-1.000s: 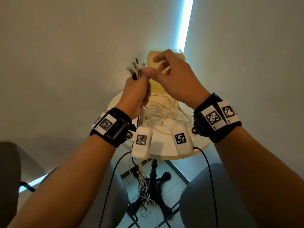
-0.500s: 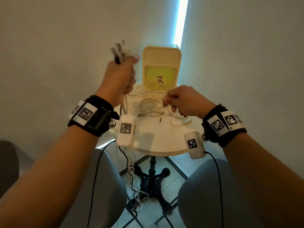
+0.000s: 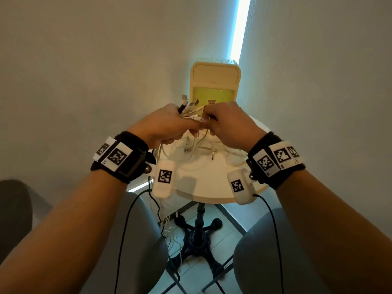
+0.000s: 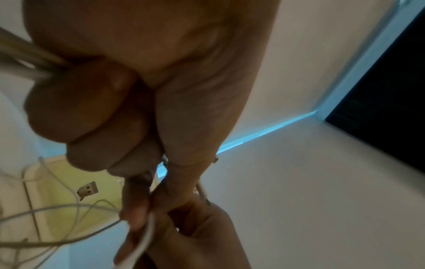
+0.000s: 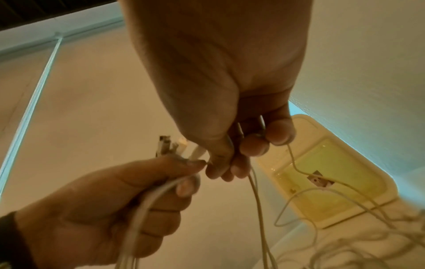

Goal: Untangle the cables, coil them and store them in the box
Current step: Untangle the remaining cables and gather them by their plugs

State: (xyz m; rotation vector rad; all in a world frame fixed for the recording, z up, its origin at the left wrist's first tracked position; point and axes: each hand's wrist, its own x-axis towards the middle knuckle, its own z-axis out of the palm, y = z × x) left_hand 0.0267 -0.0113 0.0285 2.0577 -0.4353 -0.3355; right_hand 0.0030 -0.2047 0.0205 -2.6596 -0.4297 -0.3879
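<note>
The left hand [image 3: 167, 122] grips a bundle of cables [image 3: 188, 107], plug ends fanned upward, strands trailing over the round table's [image 3: 212, 187] left edge (some reach the floor). Touching it, the right hand [image 3: 229, 122] pinches one thin cable [image 5: 257, 191]. Loose cables [image 3: 203, 151] lie beneath; the open box [image 3: 214, 81] stands against the corner walls.

Box [image 3: 215, 77] behind cables [image 3: 199, 152] on table [image 3: 203, 187]
</note>
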